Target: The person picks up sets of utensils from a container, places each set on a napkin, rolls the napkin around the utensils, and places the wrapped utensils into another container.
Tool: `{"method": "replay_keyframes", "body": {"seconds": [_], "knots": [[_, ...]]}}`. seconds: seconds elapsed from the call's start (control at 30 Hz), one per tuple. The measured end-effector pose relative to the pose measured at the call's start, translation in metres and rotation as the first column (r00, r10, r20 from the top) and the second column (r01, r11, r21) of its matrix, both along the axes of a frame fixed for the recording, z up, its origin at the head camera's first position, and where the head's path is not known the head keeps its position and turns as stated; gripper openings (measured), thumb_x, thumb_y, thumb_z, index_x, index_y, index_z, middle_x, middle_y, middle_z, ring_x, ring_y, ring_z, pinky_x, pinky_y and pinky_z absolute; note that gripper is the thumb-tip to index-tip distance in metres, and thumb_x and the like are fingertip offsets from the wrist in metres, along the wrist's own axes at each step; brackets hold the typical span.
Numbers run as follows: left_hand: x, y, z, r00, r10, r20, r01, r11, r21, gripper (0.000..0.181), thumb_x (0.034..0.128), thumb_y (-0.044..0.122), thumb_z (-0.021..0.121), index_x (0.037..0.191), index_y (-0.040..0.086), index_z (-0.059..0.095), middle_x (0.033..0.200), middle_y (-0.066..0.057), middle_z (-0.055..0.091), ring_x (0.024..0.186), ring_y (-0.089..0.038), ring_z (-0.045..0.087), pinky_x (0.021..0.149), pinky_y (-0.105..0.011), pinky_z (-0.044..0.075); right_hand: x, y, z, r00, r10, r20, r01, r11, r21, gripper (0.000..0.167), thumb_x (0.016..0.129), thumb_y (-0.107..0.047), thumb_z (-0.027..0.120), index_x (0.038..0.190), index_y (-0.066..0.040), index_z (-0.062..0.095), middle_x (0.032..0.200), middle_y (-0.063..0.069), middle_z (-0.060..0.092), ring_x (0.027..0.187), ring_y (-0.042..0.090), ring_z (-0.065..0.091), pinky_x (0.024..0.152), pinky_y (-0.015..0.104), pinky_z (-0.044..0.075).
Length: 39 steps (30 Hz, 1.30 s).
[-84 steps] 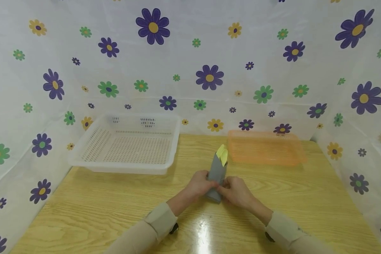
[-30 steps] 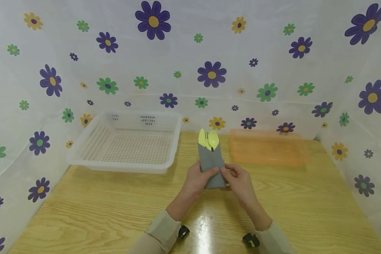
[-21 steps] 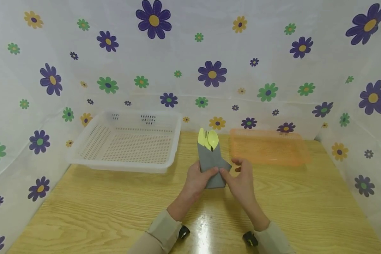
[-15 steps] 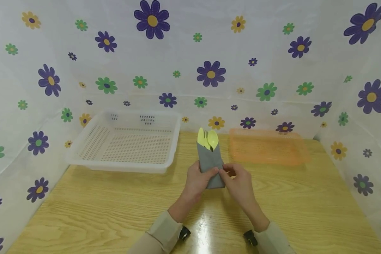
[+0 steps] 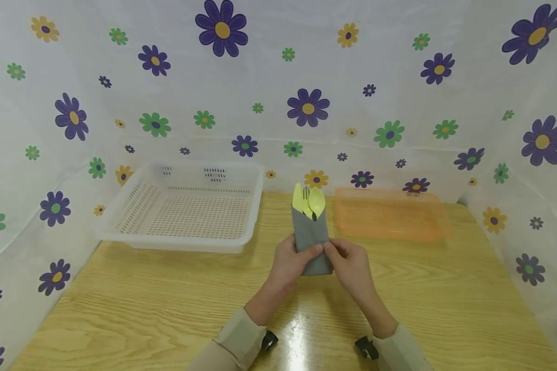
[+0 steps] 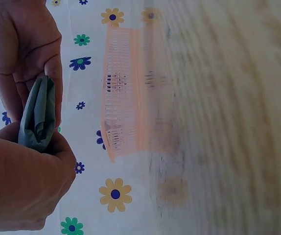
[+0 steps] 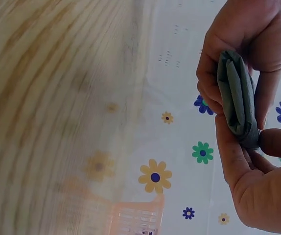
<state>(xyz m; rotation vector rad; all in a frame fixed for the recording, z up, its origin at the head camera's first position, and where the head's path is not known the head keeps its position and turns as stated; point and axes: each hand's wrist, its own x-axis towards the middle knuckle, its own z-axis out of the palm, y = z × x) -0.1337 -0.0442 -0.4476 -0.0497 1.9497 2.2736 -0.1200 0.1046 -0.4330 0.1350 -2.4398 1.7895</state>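
Observation:
A grey folded cloth napkin is held up over the table, nearly upright. From its top stick out a yellow knife, a fork and a spoon, side by side; their lower parts are hidden in the cloth. My left hand grips the napkin's left side, thumb across the front. My right hand pinches its right edge, the two thumb tips close together. Both wrist views show the folded layers at the napkin's bottom end, between the two hands.
On the wooden table, a white perforated basket stands at the back left. An orange basket lies at the back right. A white flower-printed sheet surrounds the table at the back and sides.
The napkin bundle has turned from tilted sideways to front-facing and risen a little. A flap spread out at its right edge about 0.7 s ago now lies folded in under my right hand.

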Motion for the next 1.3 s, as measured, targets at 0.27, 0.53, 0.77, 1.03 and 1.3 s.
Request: {"method": "replay_keyframes", "body": {"seconds": [0.27,0.53,0.77,1.03,1.3], "knots": [[0.0,-0.004,0.002,0.999,-0.048,-0.016,0.048,0.998,0.028,0.046,0.0905,0.014,0.072,0.131,0.0,0.057,0.124,-0.014,0.065,0.109,-0.022,0.063,0.095,-0.04,0.05,0.002,0.0,0.006,0.997,0.058,0.053,-0.05,0.99,-0.133,0.023,0.098,-0.01,0.062,0.11,0.008,0.071,0.097,0.022,0.072,0.079,0.021,0.069,0.063,0.024,0.056],[-0.001,-0.006,0.001,0.997,-0.078,-0.031,0.078,0.997,0.02,0.046,0.0914,0.013,0.072,0.132,-0.001,0.055,0.124,-0.014,0.064,0.109,-0.022,0.063,0.094,-0.039,0.051,0.0,0.003,0.004,0.988,0.106,0.109,-0.087,0.982,-0.165,0.026,0.099,-0.009,0.06,0.116,0.009,0.069,0.104,0.025,0.071,0.087,0.026,0.073,0.068,0.029,0.059],[-0.001,-0.007,-0.002,0.993,-0.102,-0.057,0.103,0.994,0.026,0.047,0.0917,0.012,0.071,0.133,-0.003,0.054,0.125,-0.017,0.064,0.11,-0.023,0.063,0.095,-0.039,0.051,-0.001,0.007,0.007,0.979,0.149,0.141,-0.136,0.986,-0.098,0.029,0.1,-0.012,0.06,0.12,0.007,0.067,0.107,0.023,0.071,0.089,0.026,0.072,0.068,0.031,0.059],[0.0,-0.01,0.001,0.973,-0.206,-0.108,0.2,0.978,-0.066,0.047,0.1017,0.012,0.054,0.145,0.0,0.04,0.135,-0.018,0.054,0.12,-0.028,0.055,0.101,-0.044,0.045,0.0,0.013,0.004,0.941,0.318,0.117,-0.315,0.948,-0.047,0.04,0.095,-0.004,0.063,0.133,0.004,0.058,0.101,0.023,0.072,0.087,0.026,0.072,0.066,0.035,0.06],[-0.004,-0.024,0.011,0.933,-0.359,-0.006,0.358,0.931,-0.07,0.055,0.1052,0.027,0.035,0.154,0.006,0.023,0.151,-0.014,0.036,0.134,-0.031,0.04,0.11,-0.05,0.034,0.0,0.013,0.005,0.94,0.304,0.157,-0.286,0.949,-0.13,0.042,0.094,-0.002,0.063,0.135,0.007,0.056,0.101,0.027,0.071,0.088,0.03,0.073,0.068,0.041,0.06]]}}
